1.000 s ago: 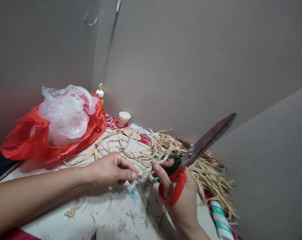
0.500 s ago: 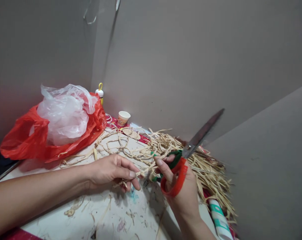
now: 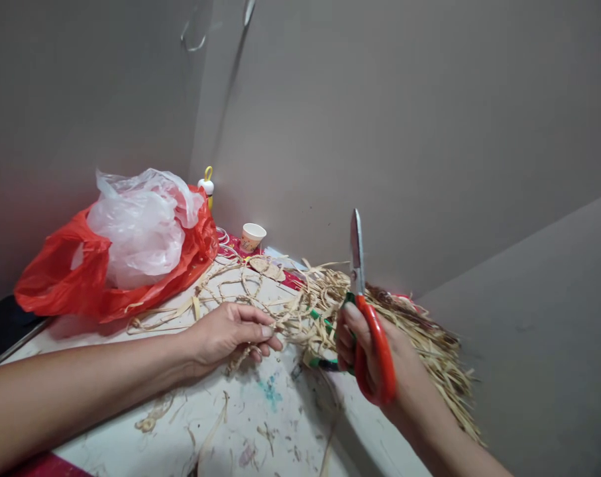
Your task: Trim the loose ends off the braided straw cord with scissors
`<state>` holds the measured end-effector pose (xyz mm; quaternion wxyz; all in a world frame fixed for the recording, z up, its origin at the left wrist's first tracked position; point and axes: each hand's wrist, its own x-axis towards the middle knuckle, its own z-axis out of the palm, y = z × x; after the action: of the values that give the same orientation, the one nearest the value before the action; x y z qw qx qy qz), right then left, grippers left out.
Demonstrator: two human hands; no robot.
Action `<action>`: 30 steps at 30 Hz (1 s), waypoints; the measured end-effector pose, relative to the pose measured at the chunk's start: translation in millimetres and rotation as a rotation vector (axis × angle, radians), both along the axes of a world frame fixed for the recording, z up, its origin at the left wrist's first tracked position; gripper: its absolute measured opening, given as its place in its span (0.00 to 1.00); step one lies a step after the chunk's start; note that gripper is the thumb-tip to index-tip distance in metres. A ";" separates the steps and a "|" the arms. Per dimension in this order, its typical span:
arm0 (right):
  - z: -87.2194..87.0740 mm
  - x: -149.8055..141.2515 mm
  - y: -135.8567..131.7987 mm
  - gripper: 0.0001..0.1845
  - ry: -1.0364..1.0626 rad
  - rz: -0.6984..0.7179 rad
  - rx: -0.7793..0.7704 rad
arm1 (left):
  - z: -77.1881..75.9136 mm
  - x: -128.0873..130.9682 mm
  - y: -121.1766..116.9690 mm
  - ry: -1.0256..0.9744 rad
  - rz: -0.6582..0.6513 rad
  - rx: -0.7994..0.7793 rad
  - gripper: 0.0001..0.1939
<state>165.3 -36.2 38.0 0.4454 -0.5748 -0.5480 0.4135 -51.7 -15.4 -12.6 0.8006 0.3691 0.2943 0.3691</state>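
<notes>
Swung upright since the earlier frame: one pair of red-handled metal scissors (image 3: 388, 358), gripped in the right hand (image 3: 402, 361); one braided tan straw cord (image 3: 240, 361), pinched by the left hand (image 3: 228, 336) above one white table (image 3: 248, 414); one red plastic bag (image 3: 61, 275), containing crumpled translucent plastic (image 3: 138, 232)

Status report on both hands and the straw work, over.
Left hand pinching braided straw. Right hand holding red-handled scissors, blades upward. Loose straw bundle behind right hand; paper cup beyond, clear of both.
</notes>
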 end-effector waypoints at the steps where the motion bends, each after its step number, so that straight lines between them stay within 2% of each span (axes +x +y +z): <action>1: -0.8 6.0 -3.3 0.22 -0.047 0.021 0.004 | -0.4 0.4 0.5 0.007 0.031 -0.005 0.14; 4: -7.5 26.6 -17.4 0.20 -0.311 0.064 0.096 | 0.6 0.6 1.6 0.059 0.113 -0.025 0.15; 8: -24.9 50.3 -33.7 0.16 -0.704 0.094 0.351 | 1.3 -0.1 2.2 0.088 0.146 -0.055 0.17; 11: -39.6 59.9 -37.1 0.14 -0.999 0.180 0.438 | -1.2 -0.1 2.4 0.060 0.145 -0.047 0.17; 14: -51.3 64.9 -35.2 0.13 -1.203 0.198 0.510 | -3.4 0.5 2.8 0.045 0.137 -0.048 0.16; 18: -57.1 66.8 -31.3 0.13 -1.317 0.188 0.574 | -3.6 1.7 3.5 0.038 0.148 -0.084 0.16; 30: -50.8 53.3 -26.7 0.14 -1.399 0.170 0.744 | -5.4 1.8 2.9 0.025 0.159 -0.052 0.13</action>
<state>218.6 -62.9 -12.8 0.1276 -0.4707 -0.8446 -0.2207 -49.9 -12.4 -18.0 0.7743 0.3284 0.3421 0.4190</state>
